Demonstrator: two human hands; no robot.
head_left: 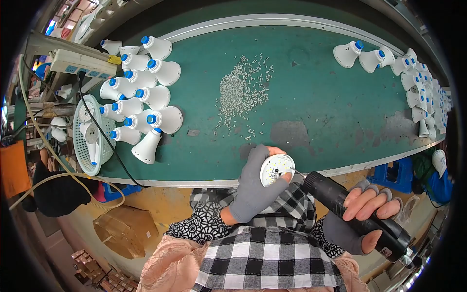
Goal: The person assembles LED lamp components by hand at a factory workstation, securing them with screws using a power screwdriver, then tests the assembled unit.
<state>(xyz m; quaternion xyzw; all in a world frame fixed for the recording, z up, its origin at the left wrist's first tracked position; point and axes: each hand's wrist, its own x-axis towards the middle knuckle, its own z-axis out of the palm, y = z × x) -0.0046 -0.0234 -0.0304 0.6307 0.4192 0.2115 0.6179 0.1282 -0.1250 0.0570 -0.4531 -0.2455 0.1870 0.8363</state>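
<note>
My left hand (255, 182), in a grey fingerless glove, is closed round a white lamp housing whose round LED board (278, 169) faces up. Gripped in my gloved right hand (362, 214) is a black power screwdriver (335, 194), tilted with its thin bit pointing at the board's right edge. Whether the tip touches a screw there is too small to tell. Beyond my hands, a pile of small silvery screws (238, 90) lies spread on the green bench top (194, 155).
White lamp housings (165, 119) with blue ends stand at the left, and more housings (372, 59) line the far right edge. A pale green basket (99, 141) holds a few parts. A power strip (82, 63) with a black cable sits behind it. A cardboard box (125, 231) lies below the bench.
</note>
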